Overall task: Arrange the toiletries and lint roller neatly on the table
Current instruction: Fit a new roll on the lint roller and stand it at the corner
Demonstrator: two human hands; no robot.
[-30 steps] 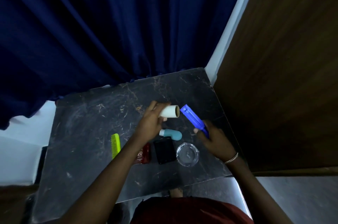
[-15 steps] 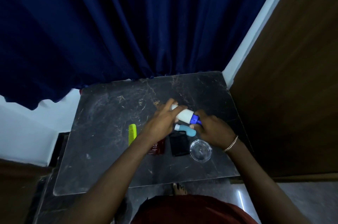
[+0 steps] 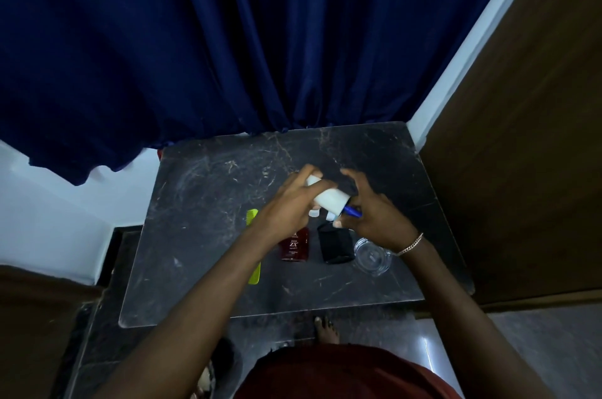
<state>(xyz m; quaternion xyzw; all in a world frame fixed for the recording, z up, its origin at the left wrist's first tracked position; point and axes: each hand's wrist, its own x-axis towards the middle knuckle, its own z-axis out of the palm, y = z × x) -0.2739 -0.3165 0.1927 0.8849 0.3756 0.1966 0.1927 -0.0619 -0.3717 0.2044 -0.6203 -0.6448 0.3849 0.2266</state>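
Hands meet above the dark marble table — your left hand wraps the white lint roller cylinder, your right hand pinches its blue plastic handle — so push straight along the axis until it seats.

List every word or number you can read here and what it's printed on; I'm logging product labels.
"RED ZX" on the dark red bottle lying on the table.
Smaller lines under it on the same label: too small to read.
White roll, black box, green comb, glass dish: no text visible.
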